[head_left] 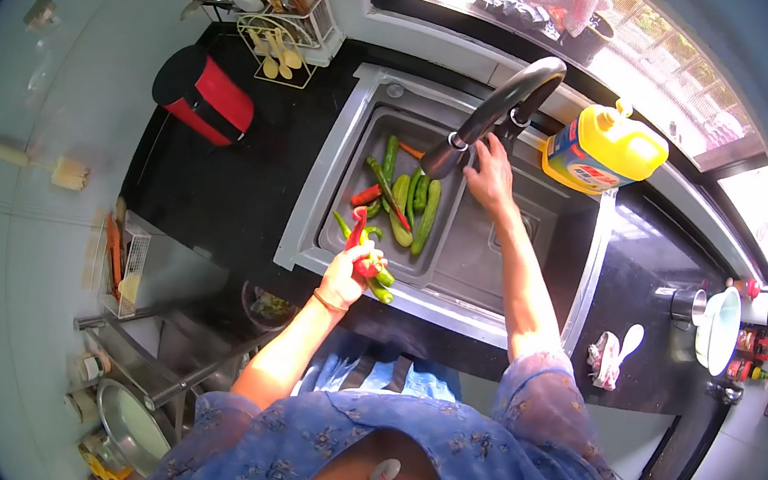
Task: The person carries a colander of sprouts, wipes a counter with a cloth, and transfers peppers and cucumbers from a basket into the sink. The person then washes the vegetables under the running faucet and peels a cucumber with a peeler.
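My left hand (344,279) is closed around a bunch of red and green chili peppers (367,263) above the sink's front rim. Up at the faucet (532,82), my right hand (491,178) reaches with fingers apart against its base; whether it grips the lever is hard to see. In the left basin of the grey double sink (441,287) lie several green cucumbers (426,217), more long green and red peppers (382,181), and an orange carrot (410,150) partly hidden behind the spray head.
A yellow detergent jug (603,148) stands behind the right basin. To the left are a red and black bin (205,97) and a utensil rack (291,30). A cloth (605,359) and white spoon (631,342) lie on the right counter near a pale bowl (718,331).
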Tool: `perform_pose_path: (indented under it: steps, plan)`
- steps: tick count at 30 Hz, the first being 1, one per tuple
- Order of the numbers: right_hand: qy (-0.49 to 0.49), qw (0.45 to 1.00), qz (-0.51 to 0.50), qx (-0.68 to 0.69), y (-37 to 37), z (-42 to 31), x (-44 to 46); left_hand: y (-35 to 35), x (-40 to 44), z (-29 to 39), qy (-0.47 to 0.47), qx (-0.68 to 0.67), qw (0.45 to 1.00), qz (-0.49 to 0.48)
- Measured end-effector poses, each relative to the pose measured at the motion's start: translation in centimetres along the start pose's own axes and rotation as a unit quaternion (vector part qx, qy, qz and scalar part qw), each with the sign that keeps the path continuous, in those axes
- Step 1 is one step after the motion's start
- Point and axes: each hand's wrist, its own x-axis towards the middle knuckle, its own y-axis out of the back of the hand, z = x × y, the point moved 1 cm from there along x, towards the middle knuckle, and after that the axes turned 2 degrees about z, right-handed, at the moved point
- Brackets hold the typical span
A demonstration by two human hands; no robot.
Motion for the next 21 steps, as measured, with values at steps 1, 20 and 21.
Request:
perform_pose_path:
  steps: [1,20,21]
  plan:
    - [-0.02,0.998,0.046,0.039,-0.2,-0.9,-1.4,0.6,0.8,0.6,0.007,-0.007,1.0,-0.028]
    - [-0.465,0.633,-0.165,0.596,-8.4,-7.9,-2.2,-2.4,8.4,7.6,0.022,0.215,0.976,-0.028]
    - [-0.475,0.637,-0.17,0.583,-7.8,-9.3,-3.2,-3.2,8.6,7.3,-0.019,0.258,0.965,-0.05]
